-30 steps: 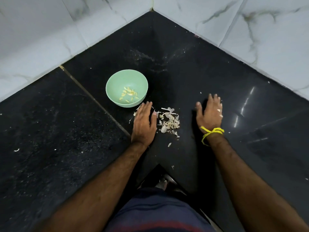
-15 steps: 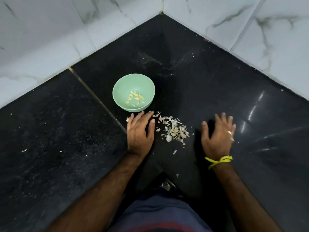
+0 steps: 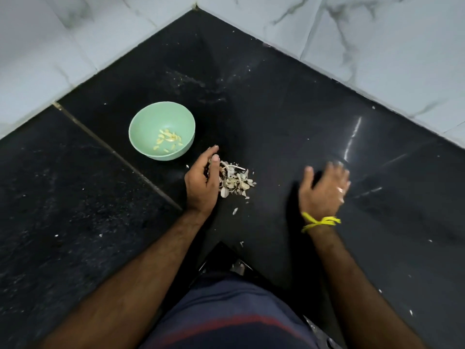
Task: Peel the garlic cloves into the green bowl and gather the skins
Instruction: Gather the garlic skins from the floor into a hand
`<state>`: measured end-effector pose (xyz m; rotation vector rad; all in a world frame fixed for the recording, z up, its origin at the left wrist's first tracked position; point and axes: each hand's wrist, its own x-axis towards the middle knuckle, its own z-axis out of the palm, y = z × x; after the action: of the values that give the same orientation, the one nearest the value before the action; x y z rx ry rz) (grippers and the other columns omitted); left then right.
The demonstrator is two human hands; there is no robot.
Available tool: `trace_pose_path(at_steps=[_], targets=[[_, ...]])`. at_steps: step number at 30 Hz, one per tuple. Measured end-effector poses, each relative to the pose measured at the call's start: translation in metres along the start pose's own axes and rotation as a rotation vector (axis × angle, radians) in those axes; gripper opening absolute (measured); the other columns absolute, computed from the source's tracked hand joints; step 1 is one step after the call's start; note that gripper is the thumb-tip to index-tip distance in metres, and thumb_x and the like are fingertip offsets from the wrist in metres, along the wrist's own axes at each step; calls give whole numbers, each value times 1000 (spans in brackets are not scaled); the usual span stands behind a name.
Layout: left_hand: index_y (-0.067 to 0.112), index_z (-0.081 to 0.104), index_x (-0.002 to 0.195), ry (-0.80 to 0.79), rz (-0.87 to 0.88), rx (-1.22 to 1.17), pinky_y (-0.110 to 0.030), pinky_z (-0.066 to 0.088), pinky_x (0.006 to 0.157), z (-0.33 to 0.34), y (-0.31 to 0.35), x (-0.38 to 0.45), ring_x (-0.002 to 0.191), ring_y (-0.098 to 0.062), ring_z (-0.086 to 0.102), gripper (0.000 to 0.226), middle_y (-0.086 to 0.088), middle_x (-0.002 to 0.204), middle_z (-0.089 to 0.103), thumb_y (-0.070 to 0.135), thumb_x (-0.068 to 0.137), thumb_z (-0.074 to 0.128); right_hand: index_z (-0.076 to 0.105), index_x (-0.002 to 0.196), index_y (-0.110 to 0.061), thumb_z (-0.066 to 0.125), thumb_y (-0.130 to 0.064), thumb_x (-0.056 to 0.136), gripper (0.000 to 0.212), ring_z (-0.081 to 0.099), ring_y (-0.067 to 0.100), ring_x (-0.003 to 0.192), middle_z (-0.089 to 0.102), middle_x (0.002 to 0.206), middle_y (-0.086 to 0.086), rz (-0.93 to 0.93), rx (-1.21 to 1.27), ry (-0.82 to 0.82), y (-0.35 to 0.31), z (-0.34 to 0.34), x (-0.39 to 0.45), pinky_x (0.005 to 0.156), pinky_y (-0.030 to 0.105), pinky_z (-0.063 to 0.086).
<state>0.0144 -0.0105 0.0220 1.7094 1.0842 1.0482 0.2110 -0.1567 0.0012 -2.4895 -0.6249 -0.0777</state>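
Right hand (image 3: pixel 323 191) blurred; left hand (image 3: pixel 203 183) partly hides skins (image 3: pixel 235 181).

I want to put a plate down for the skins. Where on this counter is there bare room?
Bare black counter lies behind the skin pile, toward the wall corner, and between the pile and the right hand. It is crowded from the green bowl to the left hand, which touches the pile.

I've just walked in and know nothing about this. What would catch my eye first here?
Probably the green bowl on the black counter, with peeled garlic cloves lying inside. Just right of it is a pale heap of garlic skins, with the left hand against its left side and the right hand farther right.
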Motion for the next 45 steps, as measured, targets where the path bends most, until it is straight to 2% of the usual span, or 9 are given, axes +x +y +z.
trace_pose_path(at_steps=[2, 7, 11, 17, 23, 27, 30, 40, 45], targets=[[7, 68, 126, 29, -71, -22, -24, 48, 104, -4, -5, -3, 117, -7, 63, 32, -1, 122, 71, 22, 103, 51, 40, 143, 9, 29, -51, 95, 77, 26, 46, 144, 31, 153, 31, 76, -82, -90, 10, -2, -4, 120, 56, 17], [4, 69, 119, 100, -353, -432, -34, 48, 107, -3, -4, 0, 118, -19, 66, 42, -10, 120, 72, 33, 103, 44, 36, 148, 3, 19, -48, 100, 72, 25, 37, 147, 29, 157, 22, -383, 15, -311, -70, 34, -55, 122, 48, 15], [7, 66, 120, 195, -648, -864, -38, 44, 112, -17, 13, 14, 120, -23, 65, 62, -15, 122, 71, 50, 107, 24, 48, 141, -3, 41, -45, 100, 59, 23, 31, 149, 35, 156, 17, -423, 261, -194, -95, 17, -67, 123, 47, 12], [-3, 64, 116, 144, -783, -1176, -45, 45, 110, -11, 30, 17, 110, -33, 67, 62, -21, 108, 73, 49, 106, 30, 66, 118, 2, 58, -15, 96, 28, 58, 28, 121, 64, 123, 16, -753, 644, -253, -137, 6, -99, 107, 38, 43], [-2, 63, 123, 145, -782, -1280, -40, 59, 93, -17, 47, 23, 110, -34, 70, 59, -23, 121, 69, 50, 104, 42, 64, 94, -4, 58, -8, 96, 8, 59, 19, 78, 64, 88, 4, -428, 711, -134, -124, 16, -84, 70, 40, 50], [-2, 64, 117, 212, -817, -1266, -32, 63, 76, -11, 52, 21, 88, -30, 76, 54, -21, 103, 74, 46, 104, 44, 64, 95, -5, 61, -7, 93, 5, 62, 18, 81, 65, 90, 4, -461, 734, -241, -136, 10, -91, 74, 35, 52], [0, 66, 110, 227, -849, -1241, -28, 63, 67, -11, 54, 16, 76, -25, 76, 48, -18, 91, 74, 43, 104, 46, 65, 100, -9, 63, -7, 91, 9, 67, 14, 83, 69, 91, 3, -213, 802, -242, -140, 10, -69, 76, 39, 57], [1, 68, 104, 117, -848, -1124, -29, 62, 74, -24, 49, 13, 82, -22, 75, 32, -14, 89, 75, 29, 104, 52, 72, 96, -1, 65, -6, 94, 9, 72, 21, 78, 74, 86, 15, 63, 1066, -577, -149, 0, -50, 75, 33, 61], [-1, 69, 106, 117, -734, -856, -26, 61, 79, -41, 36, 2, 78, -18, 73, 16, -11, 85, 74, -4, 91, 67, 75, 87, -12, 72, -2, 83, 12, 72, 15, 79, 75, 82, 2, -123, 823, -518, -131, 12, -51, 79, 36, 61]])
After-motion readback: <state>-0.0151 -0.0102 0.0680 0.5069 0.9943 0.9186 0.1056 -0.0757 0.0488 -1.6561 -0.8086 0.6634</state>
